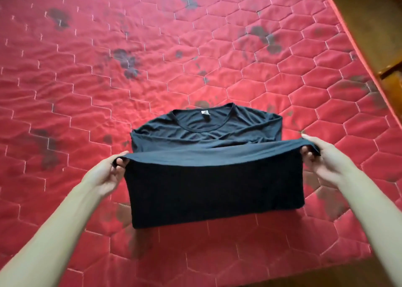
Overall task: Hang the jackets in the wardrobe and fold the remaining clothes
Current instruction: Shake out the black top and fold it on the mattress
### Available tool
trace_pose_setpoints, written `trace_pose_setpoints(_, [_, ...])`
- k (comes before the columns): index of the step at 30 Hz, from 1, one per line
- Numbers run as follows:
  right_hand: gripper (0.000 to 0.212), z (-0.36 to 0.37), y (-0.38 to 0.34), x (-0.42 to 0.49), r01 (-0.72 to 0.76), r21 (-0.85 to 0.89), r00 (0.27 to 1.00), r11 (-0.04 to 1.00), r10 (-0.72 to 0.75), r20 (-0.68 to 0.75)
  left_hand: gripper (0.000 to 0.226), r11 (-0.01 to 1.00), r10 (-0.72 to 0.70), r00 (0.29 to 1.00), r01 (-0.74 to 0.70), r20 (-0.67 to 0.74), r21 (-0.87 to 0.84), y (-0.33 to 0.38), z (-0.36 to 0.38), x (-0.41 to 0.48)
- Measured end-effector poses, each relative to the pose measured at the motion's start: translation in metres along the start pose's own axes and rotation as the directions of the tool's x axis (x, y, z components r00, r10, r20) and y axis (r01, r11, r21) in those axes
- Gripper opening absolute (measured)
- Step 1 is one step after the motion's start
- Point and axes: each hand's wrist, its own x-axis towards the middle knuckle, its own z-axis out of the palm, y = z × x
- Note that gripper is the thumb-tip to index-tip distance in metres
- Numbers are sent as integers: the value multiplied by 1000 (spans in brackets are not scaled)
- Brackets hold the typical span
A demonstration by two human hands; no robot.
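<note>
Black shirt (208,156) on red mattress (87,80), collar away from me. My left hand (108,173) and right hand (319,156) each pinch a lifted hem corner, equally near; fold should go straight forward toward collar.

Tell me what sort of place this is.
Probably a bedroom: a bare red quilted mattress with a wooden frame along its edge, and a black T-shirt being folded on it.
</note>
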Motion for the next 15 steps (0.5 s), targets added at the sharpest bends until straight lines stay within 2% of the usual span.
trace_pose_setpoints(2, [16,26,-18,33,1,169,999,986,7,-49,20,998,-2,1000,1,-25,-58,29,19,29])
trace_pose_setpoints(4, [20,45,-26,69,-3,240,998,971,19,-66,19,994,32,998,-37,-50,-103,47,33,57])
trace_pose_setpoints(6, [37,60,-22,99,-52,125,994,991,63,-86,23,996,66,995,-70,-74,-57,53,45,86])
trace_pose_setpoints(7, [43,64,-16,111,-82,-11,989,997,80,-125,27,994,97,990,-92,-99,55,51,48,98])
trace_pose_setpoints(8, [47,67,-7,123,-107,-203,982,973,73,-172,35,964,154,979,-119,-134,239,46,51,108])
trace_pose_setpoints(9, [48,68,4,130,-129,-406,972,905,34,-232,46,868,253,952,-145,-172,474,38,51,117])
trace_pose_setpoints(10, [46,66,16,134,-128,-599,949,790,-77,-305,54,704,378,909,-157,-178,693,28,50,122])
trace_pose_setpoints(12, [42,59,39,135,-76,-835,889,545,-343,-304,48,378,591,804,-202,-67,904,6,42,129])
trace_pose_setpoints(13, [47,54,49,133,-60,-871,864,487,-411,-289,46,292,643,766,-215,-25,932,-3,39,131])
trace_pose_setpoints(15, [60,40,65,129,-73,-886,833,458,-460,-306,52,270,684,729,-216,-29,938,-16,38,132])
